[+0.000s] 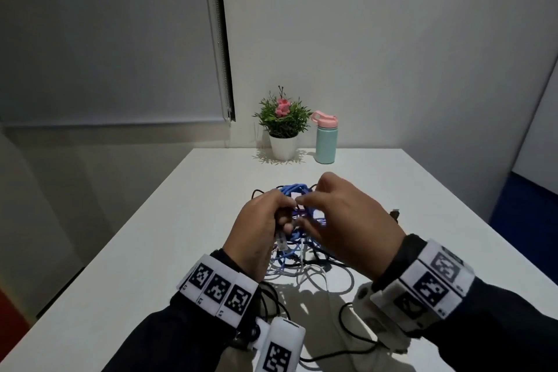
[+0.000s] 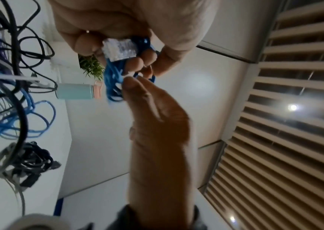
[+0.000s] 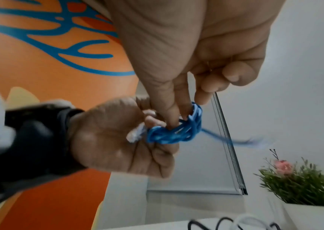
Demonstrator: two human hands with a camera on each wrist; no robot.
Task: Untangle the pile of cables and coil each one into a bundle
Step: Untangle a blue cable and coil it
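A tangled pile of blue, white and black cables (image 1: 305,263) lies on the white table (image 1: 145,257), also seen in the left wrist view (image 2: 9,109). Above it both hands hold a small coil of blue cable (image 1: 294,189). My left hand (image 1: 271,216) grips the coil (image 3: 175,133) and its clear plug (image 2: 119,49) with curled fingers. My right hand (image 1: 329,208) pinches the coil's loops (image 2: 114,80) with thumb and fingertips. A second clear plug (image 1: 282,243) hangs under the left hand. The coil's middle is hidden in the head view.
A potted plant (image 1: 282,127) and a mint bottle with a pink lid (image 1: 326,139) stand at the table's far edge. A bundled black cable (image 2: 33,160) lies to the right of the pile. Loose black cable (image 1: 347,338) trails near the front edge.
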